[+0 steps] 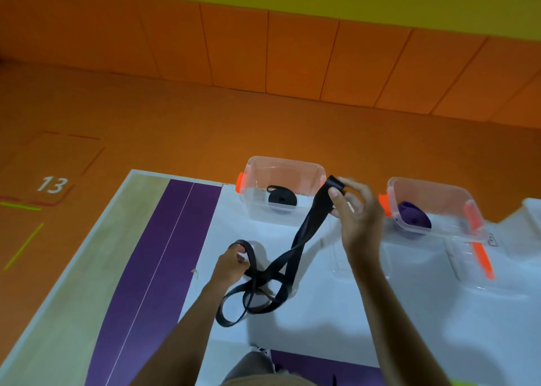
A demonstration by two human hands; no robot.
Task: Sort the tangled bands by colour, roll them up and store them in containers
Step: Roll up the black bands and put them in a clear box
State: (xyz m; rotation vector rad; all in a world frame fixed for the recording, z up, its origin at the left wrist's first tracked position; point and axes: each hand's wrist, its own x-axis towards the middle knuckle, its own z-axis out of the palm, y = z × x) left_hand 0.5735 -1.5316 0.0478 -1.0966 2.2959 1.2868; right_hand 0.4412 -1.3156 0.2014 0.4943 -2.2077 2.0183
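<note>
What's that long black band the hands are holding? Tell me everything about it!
The black band is a long, flat strap, perhaps stretchy fabric or rubber, not yet rolled. The right hand pinches its folded top end, lifted up; the left hand grips a loop. From the raised end it slants down to loose tangled loops lying on the white tabletop.

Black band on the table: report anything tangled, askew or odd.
The black band is tangled: its loops cross in a knot beside the left hand, which grips one loop, while the right hand pinches one end raised.
</note>
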